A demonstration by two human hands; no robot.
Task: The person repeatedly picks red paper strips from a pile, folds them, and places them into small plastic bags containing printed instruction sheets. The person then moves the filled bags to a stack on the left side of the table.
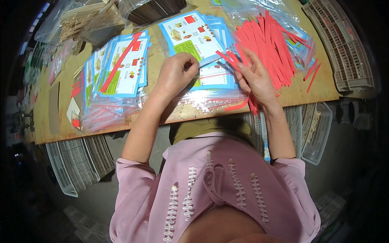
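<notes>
My right hand [256,77] is closed around several red paper strips [231,60]. Some stick out past the fingertips, and others hang below the palm. My left hand [177,73] is curled with thumb and forefinger pinched at the edge of a clear plastic bag [210,60]. The bag lies on a pile of printed cards [190,32] with blue borders, a green panel and small pictures, between my two hands. A big loose heap of red strips [267,52] is just beyond my right hand.
On the left, bagged cards [121,69] are stacked with one red strip [117,67] across the top. Bundles of thin wooden sticks [77,22] and a bag of dark pieces [154,10] sit at the back. Plastic crates [344,44] flank the wooden table [312,87]; others [81,162] are below.
</notes>
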